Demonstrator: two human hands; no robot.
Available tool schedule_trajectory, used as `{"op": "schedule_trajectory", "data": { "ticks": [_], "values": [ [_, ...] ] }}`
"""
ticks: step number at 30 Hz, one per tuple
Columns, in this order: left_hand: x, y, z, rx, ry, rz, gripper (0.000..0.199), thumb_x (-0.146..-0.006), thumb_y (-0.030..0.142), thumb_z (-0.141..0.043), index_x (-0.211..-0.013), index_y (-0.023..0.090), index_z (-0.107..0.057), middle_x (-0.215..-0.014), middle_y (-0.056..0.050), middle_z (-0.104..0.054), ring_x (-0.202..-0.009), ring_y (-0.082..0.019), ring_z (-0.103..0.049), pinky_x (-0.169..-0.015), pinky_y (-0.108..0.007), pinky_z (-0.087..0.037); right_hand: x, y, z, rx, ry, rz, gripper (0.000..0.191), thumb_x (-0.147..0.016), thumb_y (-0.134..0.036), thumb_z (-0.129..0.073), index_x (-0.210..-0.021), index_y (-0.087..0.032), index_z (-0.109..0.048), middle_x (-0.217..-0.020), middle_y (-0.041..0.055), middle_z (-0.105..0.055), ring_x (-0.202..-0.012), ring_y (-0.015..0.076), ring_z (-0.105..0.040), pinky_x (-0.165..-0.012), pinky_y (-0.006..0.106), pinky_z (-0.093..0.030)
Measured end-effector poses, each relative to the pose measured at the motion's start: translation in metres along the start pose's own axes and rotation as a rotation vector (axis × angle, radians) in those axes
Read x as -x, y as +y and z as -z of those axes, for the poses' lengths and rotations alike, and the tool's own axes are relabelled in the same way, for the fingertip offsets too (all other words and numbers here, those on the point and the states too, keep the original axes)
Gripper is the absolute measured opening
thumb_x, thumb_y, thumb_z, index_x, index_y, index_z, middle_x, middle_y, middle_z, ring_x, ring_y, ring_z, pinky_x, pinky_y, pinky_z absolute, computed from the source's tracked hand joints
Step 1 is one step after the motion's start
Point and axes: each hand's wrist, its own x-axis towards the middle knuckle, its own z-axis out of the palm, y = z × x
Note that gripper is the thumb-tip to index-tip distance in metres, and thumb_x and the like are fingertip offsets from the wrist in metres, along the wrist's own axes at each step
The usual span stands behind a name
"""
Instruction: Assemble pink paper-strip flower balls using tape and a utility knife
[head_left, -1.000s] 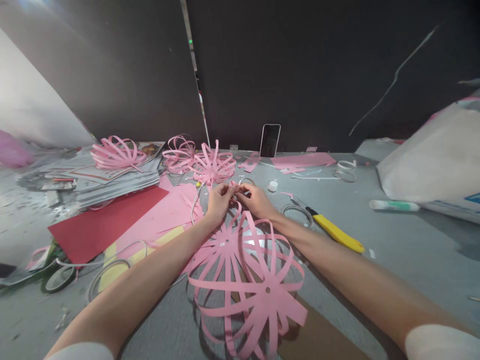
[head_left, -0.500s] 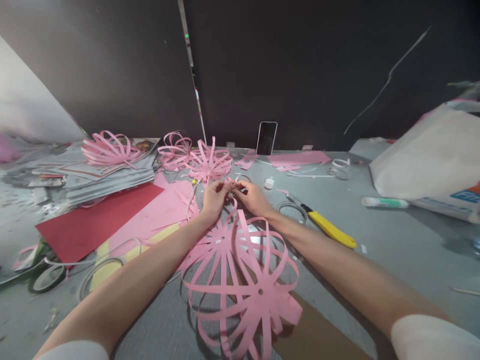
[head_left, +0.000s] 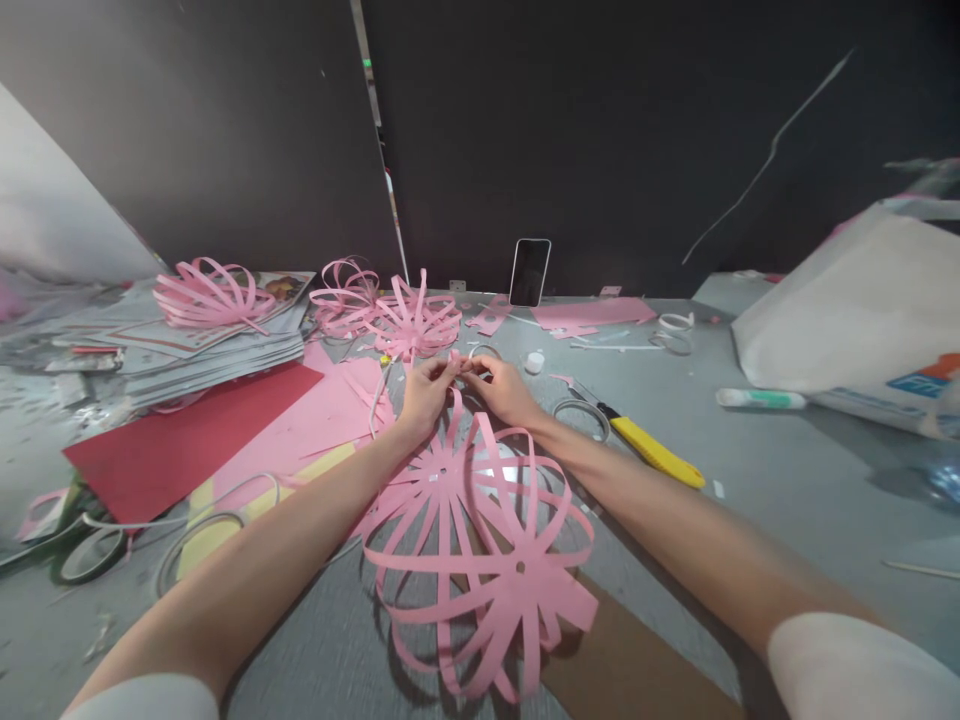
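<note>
My left hand (head_left: 426,398) and my right hand (head_left: 504,388) meet near the middle of the table, fingertips pinched together on a small pink paper piece (head_left: 455,362). Its exact shape is mostly hidden by the fingers. Between my forearms lies a large pink paper-strip globe (head_left: 521,570), its strips curving outward from round hubs. One strip of it rises to just below my fingers. Directly behind my left hand sits a finished-looking pink strip ball (head_left: 416,322), with another strip ball (head_left: 346,295) beside it.
A yellow cutter (head_left: 656,452) and wire coil (head_left: 581,420) lie right of my hands. At left are red paper (head_left: 187,440), scissors (head_left: 90,555) and stacked papers (head_left: 217,360) bearing a pink ball. A phone (head_left: 530,272) leans on the dark wall; a white bag (head_left: 855,310) stands right.
The view has shifted slightly. The pink strip below my fingers has straightened and moved a little left. My hands keep nearly the same pinched pose.
</note>
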Motion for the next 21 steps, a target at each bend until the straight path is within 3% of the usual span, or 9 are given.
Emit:
{"op": "schedule_trajectory", "data": {
  "ticks": [7, 12, 21],
  "values": [
    [-0.0034, -0.0056, 0.0021, 0.001, 0.016, -0.022, 0.024, -0.082, 0.038, -0.078, -0.086, 0.015, -0.076, -0.064, -0.001, -0.065, -0.058, -0.013, -0.058, -0.058, -0.024, -0.043, 0.0005, -0.0026, -0.0013, 0.014, -0.020, 0.001, 0.023, -0.094, -0.044, -0.065, -0.093, -0.021, -0.069, -0.101, 0.0067, -0.077, -0.102, 0.0254, -0.071, -0.088, 0.037, -0.053],
    [-0.0032, -0.0030, 0.0017, -0.019, -0.005, -0.058, 0.017, -0.082, 0.029, -0.074, -0.090, 0.015, -0.080, -0.063, -0.001, -0.066, -0.058, -0.013, -0.057, -0.059, -0.025, -0.044, 0.0004, -0.0043, -0.0017, 0.036, 0.008, -0.011, 0.020, -0.092, -0.041, -0.067, -0.092, -0.021, -0.069, -0.100, 0.0083, -0.077, -0.098, 0.0258, -0.072, -0.087, 0.038, -0.053],
    [-0.0038, -0.0046, 0.0004, -0.043, -0.026, -0.038, 0.020, -0.081, 0.031, -0.076, -0.090, 0.014, -0.080, -0.068, -0.002, -0.070, -0.060, -0.014, -0.061, -0.060, -0.025, -0.049, -0.0005, -0.0055, -0.0019, 0.108, 0.009, -0.029, 0.031, -0.094, -0.050, -0.065, -0.093, -0.020, -0.070, -0.095, 0.0063, -0.077, -0.087, 0.0224, -0.070, -0.083, 0.034, -0.052]
  ]
}}
